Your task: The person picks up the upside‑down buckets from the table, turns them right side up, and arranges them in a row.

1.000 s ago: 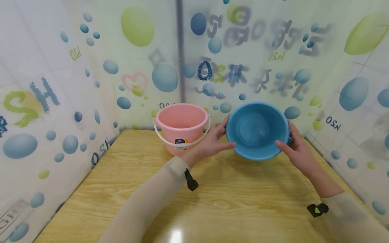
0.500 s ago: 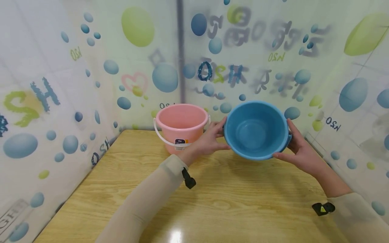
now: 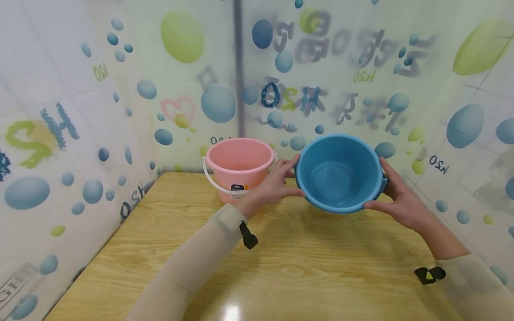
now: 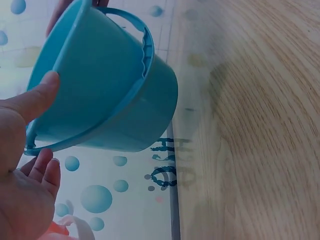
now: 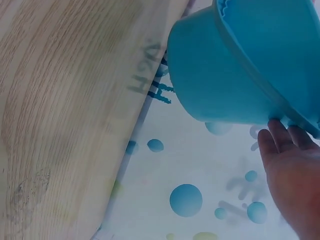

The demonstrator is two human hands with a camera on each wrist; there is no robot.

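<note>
A blue plastic bucket is held up off the table, tilted so that its round mouth faces me. On its left side, my left hand grips the rim with the thumb in front and the fingers behind. My right hand holds the opposite side in much the same way. Seen in the left wrist view, the bucket's blue handle hangs down across the outer wall. In the right wrist view, fingers of my right hand touch the wall under the rim. Behind my left hand stands a pink bucket, upright.
The pink bucket has a white handle and a dark label, partly covered by my left arm. Below lies a wood-grain table. A patterned curtain encloses its back and sides.
The blue bucket has turned slightly in my hands, showing more of its inner back wall. Both thumbs have slid outward toward the rim, and the right wrist has shifted a little right.
</note>
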